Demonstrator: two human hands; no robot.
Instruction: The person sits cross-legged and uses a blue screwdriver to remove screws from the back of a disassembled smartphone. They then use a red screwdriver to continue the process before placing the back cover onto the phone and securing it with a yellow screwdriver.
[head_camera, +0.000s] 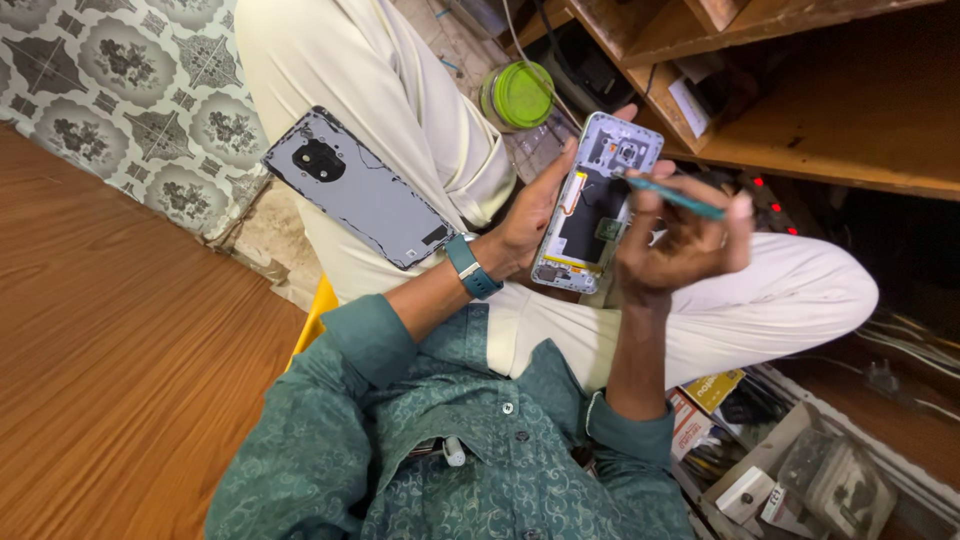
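Head view showed your left hand (530, 215) cradling an opened phone (597, 200), its back cover off and its inner frame facing you. Your left fingers were wrapped around the phone's edges from behind, with the thumb along its near side. The phone's long axis ran from just beside your left wrist up and away toward the wooden shelf (800, 120).

Your right hand (680, 245) sat just beside the phone on its far side, fingers pinched narrow around a slim teal tool (672, 196). The tool lay across the phone's upper part, its tip touching near the camera end. So the phone lay directly between both sets of fingers, with the right hand nearer the working spot.

Well apart from your left fingers, a removed grey back cover (360, 190) rested on your cream-trousered leg (380, 90). A green-lidded jar (518, 95) stood beyond the phone.
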